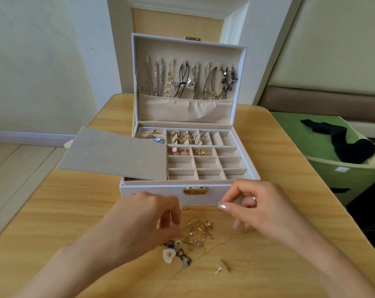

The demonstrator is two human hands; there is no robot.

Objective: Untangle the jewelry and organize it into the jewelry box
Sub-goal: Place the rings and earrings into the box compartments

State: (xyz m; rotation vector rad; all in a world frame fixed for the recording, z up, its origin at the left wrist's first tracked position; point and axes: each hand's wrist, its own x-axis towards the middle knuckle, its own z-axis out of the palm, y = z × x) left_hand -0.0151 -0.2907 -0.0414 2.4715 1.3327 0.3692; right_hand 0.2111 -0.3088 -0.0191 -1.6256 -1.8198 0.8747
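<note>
The white jewelry box (152,192) stands open on the wooden table (64,211). Necklaces (188,80) hang inside its upright lid, and earrings (186,137) lie in some tray compartments. A beige panel (113,153) covers the tray's left side. A tangled pile of gold jewelry (198,231) lies in front of the box, with a white heart pendant (168,255) at its near edge. My left hand (139,220) curls down into the pile's left side and pinches pieces there. My right hand (255,209) pinches thumb and forefinger together just right of the pile, seemingly on a thin chain (212,248).
A loose pale stud earring (221,268) lies on the table near my right wrist. To the right of the table stands a green bin (343,175) with a black cloth (346,145) on it. The table edge runs close behind the box.
</note>
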